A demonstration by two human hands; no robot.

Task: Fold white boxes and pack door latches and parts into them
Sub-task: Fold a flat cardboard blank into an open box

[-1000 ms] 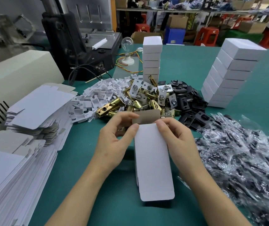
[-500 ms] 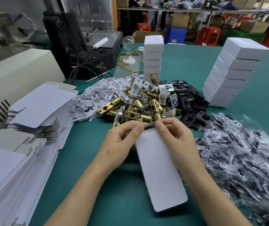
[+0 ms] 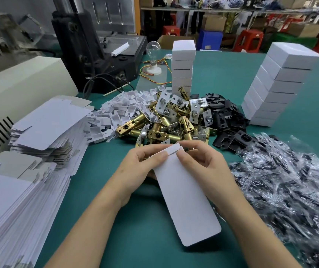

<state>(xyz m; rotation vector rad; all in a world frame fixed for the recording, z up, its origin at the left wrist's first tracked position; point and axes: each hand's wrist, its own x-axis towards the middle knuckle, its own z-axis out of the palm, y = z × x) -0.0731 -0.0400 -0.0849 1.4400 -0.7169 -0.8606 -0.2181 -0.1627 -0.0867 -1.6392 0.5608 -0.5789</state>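
while both hands meet over the green counter (image 3: 222,74), the white box (image 3: 185,200) lies between them, its far end toward the parts pile and its rounded near end slanting toward the right forearm; whether that near end touches the surface is unclear. the left hand (image 3: 139,167) pinches the box's far left edge, its fingers (image 3: 154,154) curled with the thumb on top. the right hand (image 3: 203,163) pinches the far right corner, its fingertips pressed on the end flap (image 3: 171,150), which is bent over the opening. just beyond the hands sits a heap of brass door latches (image 3: 170,122), with small white plastic pieces (image 3: 120,111) to its left and black plates (image 3: 226,120) to its right. crinkled clear bags of dark parts (image 3: 290,180) spread along the right side. flat box blanks (image 3: 44,128) are piled at the left, a lower, longer pile (image 3: 9,200) nearer the person. two stacks of folded boxes stand farther back, one upright (image 3: 182,70) behind the latches, one leaning (image 3: 276,84) at the right. a light bulb (image 3: 153,48) on a white base stands near a dark machine (image 3: 96,55)
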